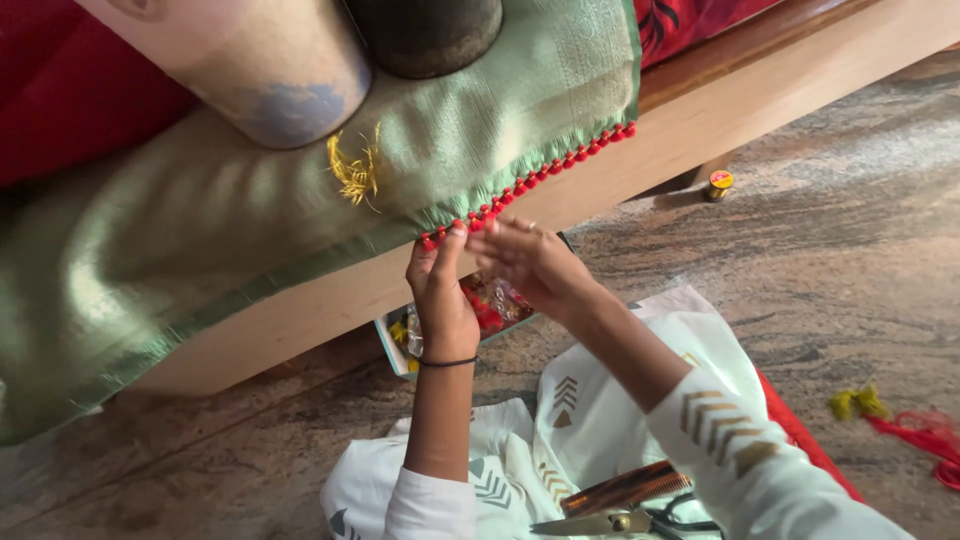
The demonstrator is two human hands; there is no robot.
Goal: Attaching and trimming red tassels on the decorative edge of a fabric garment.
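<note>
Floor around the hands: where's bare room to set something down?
Bare stone floor right of the hands, between the wooden edge and the red threads; also lower left. Crowded: the box under both hands, and the lap with comb and scissors.

Tight up top, roomy on your right

The two rolls (300, 70) crowd the green cloth (200, 230); the floor (850, 250) past the little tin (719, 181) lies open.
</note>
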